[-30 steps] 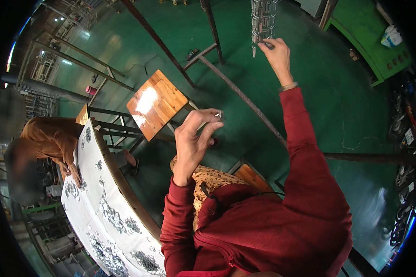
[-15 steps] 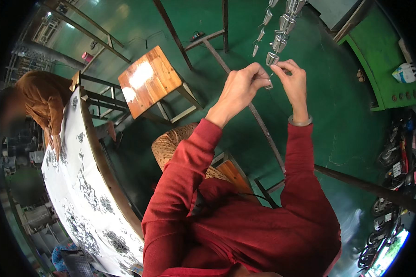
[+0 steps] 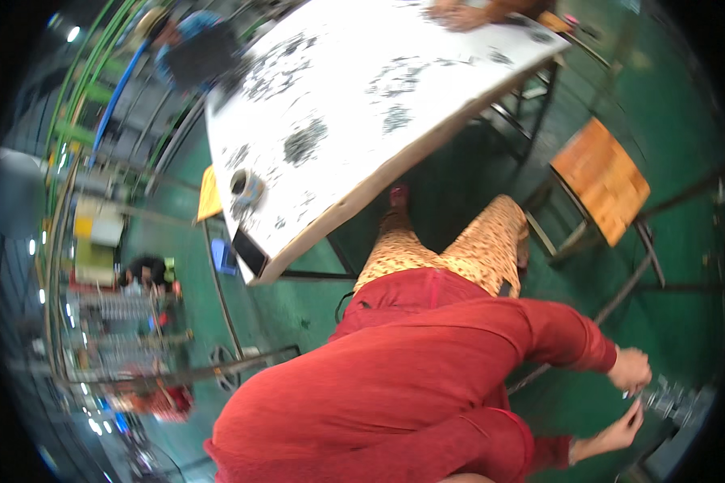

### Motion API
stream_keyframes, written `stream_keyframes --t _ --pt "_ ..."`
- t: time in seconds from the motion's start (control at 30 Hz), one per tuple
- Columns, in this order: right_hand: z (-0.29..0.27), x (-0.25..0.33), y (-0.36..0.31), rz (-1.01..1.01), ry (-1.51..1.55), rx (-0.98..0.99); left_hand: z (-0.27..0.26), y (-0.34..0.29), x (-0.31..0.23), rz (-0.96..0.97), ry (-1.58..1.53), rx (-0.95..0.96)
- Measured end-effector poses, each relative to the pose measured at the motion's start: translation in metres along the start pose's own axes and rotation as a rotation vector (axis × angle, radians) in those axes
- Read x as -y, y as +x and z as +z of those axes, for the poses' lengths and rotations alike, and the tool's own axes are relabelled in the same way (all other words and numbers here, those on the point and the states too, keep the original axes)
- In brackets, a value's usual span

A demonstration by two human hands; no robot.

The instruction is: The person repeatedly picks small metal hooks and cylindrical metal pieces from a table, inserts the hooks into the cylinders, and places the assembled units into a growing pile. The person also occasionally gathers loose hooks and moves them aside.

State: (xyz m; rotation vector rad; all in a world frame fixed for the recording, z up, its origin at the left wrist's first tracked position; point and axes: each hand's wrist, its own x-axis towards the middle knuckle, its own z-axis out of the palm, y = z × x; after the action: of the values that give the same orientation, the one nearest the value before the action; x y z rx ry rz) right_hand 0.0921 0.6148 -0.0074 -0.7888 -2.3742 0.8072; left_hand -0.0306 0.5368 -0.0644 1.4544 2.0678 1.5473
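Observation:
Both my hands are at the right edge of the view, close together and blurred. My left hand (image 3: 630,371) is closed, with a small shiny metal piece (image 3: 627,394) showing at its fingertips. My right hand (image 3: 618,433) reaches up just below it, thumb and fingers pinched together; what they grip is too small to make out. Right beside the fingertips is a cluster of shiny metal pieces (image 3: 673,402), strung together and smeared by motion.
A white-topped table (image 3: 346,153) holds scattered dark small parts, a cup (image 3: 246,187) and a black phone-like slab (image 3: 250,253). Two people are at its far side. A wooden stool (image 3: 601,179) stands by my legs. Metal frame bars (image 3: 620,290) cross the green floor.
The view has swung left toward the table, so my hands and the strung metal pieces now lie at the right edge. Both hands stay close together beside the pieces.

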Motion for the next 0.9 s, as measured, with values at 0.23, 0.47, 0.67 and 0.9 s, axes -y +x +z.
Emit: stream_keyframes --t 0.23,0.47,0.67,0.9 --pt "-0.006 0.038 -0.03 -0.049 -0.232 0.165 -0.108 -0.082 -0.011 0.115 0.008 0.009" --pt "0.077 0.088 -0.014 -0.027 -0.305 0.958 -0.305 -0.339 -0.038 -0.56 0.457 -0.385" --pt "0.204 0.211 0.014 -0.681 -0.117 1.01 -0.408 -0.556 -0.062 -0.938 0.925 -1.121" --pt "0.259 0.357 -0.059 -0.845 -0.131 1.313 -0.492 -0.633 -0.054 -1.431 1.072 -1.181"
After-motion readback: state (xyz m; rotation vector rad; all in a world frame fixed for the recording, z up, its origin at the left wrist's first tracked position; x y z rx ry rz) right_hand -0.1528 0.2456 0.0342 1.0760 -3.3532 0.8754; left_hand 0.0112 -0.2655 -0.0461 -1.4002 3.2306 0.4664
